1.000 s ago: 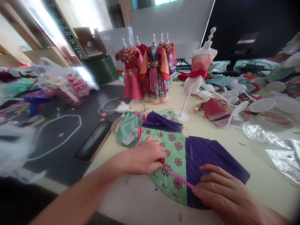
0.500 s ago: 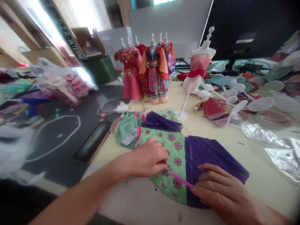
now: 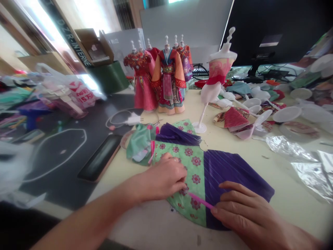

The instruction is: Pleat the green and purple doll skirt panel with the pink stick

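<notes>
A fan-shaped cloth piece [image 3: 208,173], half green with red flowers and half pleated purple, lies flat on the cream table [image 3: 234,146]. My left hand [image 3: 162,177] rests on its green half, fingertips pinching one end of a thin pink stick [image 3: 200,200]. My right hand [image 3: 241,211] lies on the purple half, fingers pressing the stick's other end. The stick runs slantwise across the seam between the two colours. More green and purple cloth [image 3: 166,137] is bunched just beyond.
Several small mannequins in red robes [image 3: 161,80] stand at the back. A white mannequin on a stand [image 3: 215,80] is to their right. White plastic dishes [image 3: 287,114], cloth scraps, clear wrapping [image 3: 299,152], a phone [image 3: 100,158] and a dark monitor [image 3: 275,31] surround the work.
Both hands stay on the cloth and stick. The view has shifted slightly, so everything sits a little lower left in the picture.
</notes>
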### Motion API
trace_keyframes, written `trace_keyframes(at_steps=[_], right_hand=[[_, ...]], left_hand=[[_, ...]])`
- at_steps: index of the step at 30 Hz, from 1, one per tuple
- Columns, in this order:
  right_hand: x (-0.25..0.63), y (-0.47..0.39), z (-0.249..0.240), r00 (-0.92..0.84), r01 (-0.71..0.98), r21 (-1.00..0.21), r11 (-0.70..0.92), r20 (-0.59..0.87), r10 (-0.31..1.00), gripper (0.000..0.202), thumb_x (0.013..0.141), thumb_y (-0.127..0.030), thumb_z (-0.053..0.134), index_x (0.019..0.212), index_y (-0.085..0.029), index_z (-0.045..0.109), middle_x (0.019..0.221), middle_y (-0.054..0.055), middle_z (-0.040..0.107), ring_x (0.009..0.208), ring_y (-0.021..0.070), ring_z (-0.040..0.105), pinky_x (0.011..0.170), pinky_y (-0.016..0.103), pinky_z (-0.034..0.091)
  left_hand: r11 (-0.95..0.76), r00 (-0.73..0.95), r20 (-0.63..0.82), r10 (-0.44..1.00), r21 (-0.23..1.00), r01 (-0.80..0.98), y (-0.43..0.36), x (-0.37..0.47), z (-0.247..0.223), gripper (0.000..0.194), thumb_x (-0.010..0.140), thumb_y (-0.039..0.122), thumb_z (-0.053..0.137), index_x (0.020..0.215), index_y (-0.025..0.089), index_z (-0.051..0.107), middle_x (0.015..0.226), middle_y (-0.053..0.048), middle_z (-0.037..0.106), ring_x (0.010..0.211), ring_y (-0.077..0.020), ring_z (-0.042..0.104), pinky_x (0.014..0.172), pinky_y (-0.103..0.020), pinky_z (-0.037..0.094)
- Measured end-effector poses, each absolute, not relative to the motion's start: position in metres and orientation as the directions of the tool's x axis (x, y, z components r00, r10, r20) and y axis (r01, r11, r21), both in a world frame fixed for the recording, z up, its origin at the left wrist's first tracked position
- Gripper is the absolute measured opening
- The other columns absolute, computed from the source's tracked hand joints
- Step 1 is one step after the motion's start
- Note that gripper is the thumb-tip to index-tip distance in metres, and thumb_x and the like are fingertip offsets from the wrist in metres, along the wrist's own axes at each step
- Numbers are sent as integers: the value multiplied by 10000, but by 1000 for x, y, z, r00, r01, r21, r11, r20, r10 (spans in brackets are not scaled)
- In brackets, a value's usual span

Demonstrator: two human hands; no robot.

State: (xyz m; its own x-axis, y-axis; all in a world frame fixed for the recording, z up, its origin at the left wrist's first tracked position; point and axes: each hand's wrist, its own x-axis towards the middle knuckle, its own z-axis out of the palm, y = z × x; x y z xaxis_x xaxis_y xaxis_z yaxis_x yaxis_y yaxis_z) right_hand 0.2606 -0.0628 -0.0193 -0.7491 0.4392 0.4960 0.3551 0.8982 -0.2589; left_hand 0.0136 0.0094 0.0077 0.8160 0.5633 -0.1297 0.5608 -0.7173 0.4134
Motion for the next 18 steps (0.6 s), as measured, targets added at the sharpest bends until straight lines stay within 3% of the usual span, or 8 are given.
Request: trace_keyframes(at_steps=[9,18], right_hand=[[270,-65,-9,-712,356,-279,892,538,452,239,887,-56,441,1050,-134,597,824,44,701,773,149,660,982,344,461],[276,-61,-7,-611,430,-251,868,626,484,335,756,24,510,1053,-104,596,802,68,695,813,177,662,872,331,525]], left_hand=[[-703,817,-196,543,427,569,12,14,13,281,943,221,482,678,157,549,670,19,563,701,-133,472,857,-335,300],[-706,825,-135,548,455,543,11,12,8,214,887,245,601,689,169,568,705,29,592,761,-142,496,881,-320,302]])
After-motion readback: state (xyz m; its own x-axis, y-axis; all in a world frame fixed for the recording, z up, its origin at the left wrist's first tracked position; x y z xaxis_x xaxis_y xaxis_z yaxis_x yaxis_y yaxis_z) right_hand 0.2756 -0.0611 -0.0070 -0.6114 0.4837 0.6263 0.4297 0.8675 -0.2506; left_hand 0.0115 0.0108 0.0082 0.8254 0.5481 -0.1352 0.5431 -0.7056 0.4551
